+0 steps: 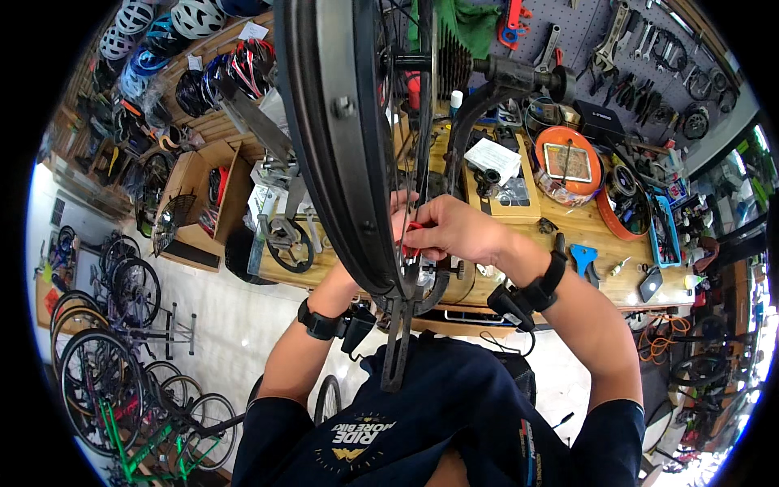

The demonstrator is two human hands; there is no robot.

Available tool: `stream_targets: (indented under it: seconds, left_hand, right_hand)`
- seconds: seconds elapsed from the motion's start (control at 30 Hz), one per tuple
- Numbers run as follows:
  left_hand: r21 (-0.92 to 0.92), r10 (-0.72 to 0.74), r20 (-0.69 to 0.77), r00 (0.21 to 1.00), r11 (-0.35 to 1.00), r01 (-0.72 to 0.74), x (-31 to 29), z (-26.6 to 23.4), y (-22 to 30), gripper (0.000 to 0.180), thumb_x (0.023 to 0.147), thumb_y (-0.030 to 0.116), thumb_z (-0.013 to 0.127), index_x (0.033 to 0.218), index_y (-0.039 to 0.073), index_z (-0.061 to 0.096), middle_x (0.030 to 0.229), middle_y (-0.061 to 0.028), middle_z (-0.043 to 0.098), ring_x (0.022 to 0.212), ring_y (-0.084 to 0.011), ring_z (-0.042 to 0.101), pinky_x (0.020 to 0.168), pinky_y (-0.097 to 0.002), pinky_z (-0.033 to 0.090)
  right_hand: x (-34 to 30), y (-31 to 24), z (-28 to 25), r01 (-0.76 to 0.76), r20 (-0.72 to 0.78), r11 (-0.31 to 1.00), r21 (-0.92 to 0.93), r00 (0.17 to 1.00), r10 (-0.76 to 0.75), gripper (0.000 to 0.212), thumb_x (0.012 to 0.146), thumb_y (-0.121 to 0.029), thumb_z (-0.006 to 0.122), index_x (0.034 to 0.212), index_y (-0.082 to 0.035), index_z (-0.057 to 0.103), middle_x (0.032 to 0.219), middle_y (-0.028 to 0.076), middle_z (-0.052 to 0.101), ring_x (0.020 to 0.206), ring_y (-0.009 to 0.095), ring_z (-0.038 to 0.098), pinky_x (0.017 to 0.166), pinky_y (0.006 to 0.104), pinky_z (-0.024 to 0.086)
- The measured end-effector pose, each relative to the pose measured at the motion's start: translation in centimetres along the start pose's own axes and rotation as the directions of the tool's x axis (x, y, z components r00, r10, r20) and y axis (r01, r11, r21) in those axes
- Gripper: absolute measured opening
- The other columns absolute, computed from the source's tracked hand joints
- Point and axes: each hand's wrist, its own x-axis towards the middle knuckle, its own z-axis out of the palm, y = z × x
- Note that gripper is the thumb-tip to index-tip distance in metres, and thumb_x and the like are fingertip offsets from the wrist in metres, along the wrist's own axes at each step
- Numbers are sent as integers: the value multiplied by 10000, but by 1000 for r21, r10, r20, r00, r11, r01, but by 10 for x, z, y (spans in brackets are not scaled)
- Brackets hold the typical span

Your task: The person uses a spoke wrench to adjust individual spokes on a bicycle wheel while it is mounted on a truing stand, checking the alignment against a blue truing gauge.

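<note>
A bicycle wheel with a black rim (337,146) stands upright in a metal truing stand (479,114), right in front of me. Its cassette (453,65) is on the axle at the top. My right hand (466,231) is closed at the right side of the rim, pinching a small red spoke wrench (412,234) low among the spokes. On the other side, my left hand (399,204) reaches behind the rim; a few fingers show past the spokes, close to the right fingertips. The rim hides most of that hand, so its grip cannot be made out.
Behind the wheel is a wooden workbench (495,284) with an orange round tray (568,162), a blue bin (665,231) and a blue tool (584,258). Left stands an open cardboard box (199,191). Tools hang on a pegboard (596,24); bicycles (122,381) stand lower left.
</note>
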Motion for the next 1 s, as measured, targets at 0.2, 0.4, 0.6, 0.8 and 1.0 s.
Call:
stream_targets:
  seconds: [0.2,0.4,0.6,0.8,1.0]
  left_hand:
    - [-32,-33,-87,996,999,30,-6,8,8,759,981,598,415,1306,-83,502,1119,-100,583,991,-163,575,880,-270,469]
    - [93,-111,6,994,990,110,-16,-7,18,330,949,234,658,1161,-7,580,906,-8,661,778,-41,576,681,-216,462]
    - [164,-127,103,986,980,109,-5,-6,18,294,873,142,743,1080,-10,598,816,-13,653,691,-47,581,610,-211,470]
    - [337,-23,63,998,941,0,-5,7,43,247,831,111,737,1005,-25,626,747,-7,630,620,-45,544,564,-208,440]
    - [490,46,85,995,868,-82,-3,7,34,230,840,121,694,1009,-23,628,773,-10,630,633,-40,523,556,-207,413]
  right_hand:
    - [11,12,-24,-25,132,996,80,991,15,166,947,-166,661,950,1,658,766,9,635,612,78,575,560,213,462]
    - [-9,12,-13,19,35,973,229,999,-28,234,940,-140,660,1080,32,584,882,77,677,699,127,671,616,212,540]
    - [-23,-2,-16,127,-130,956,-263,978,-166,197,869,-60,681,988,47,566,801,78,656,666,132,639,579,256,491]
    - [-34,-1,-33,100,-243,980,-172,960,-140,174,862,-52,679,962,52,582,791,84,663,671,144,634,607,269,505]
    - [1,35,-54,223,-269,937,-269,917,-295,368,879,-72,668,1202,57,547,1040,136,651,752,138,633,650,273,524]
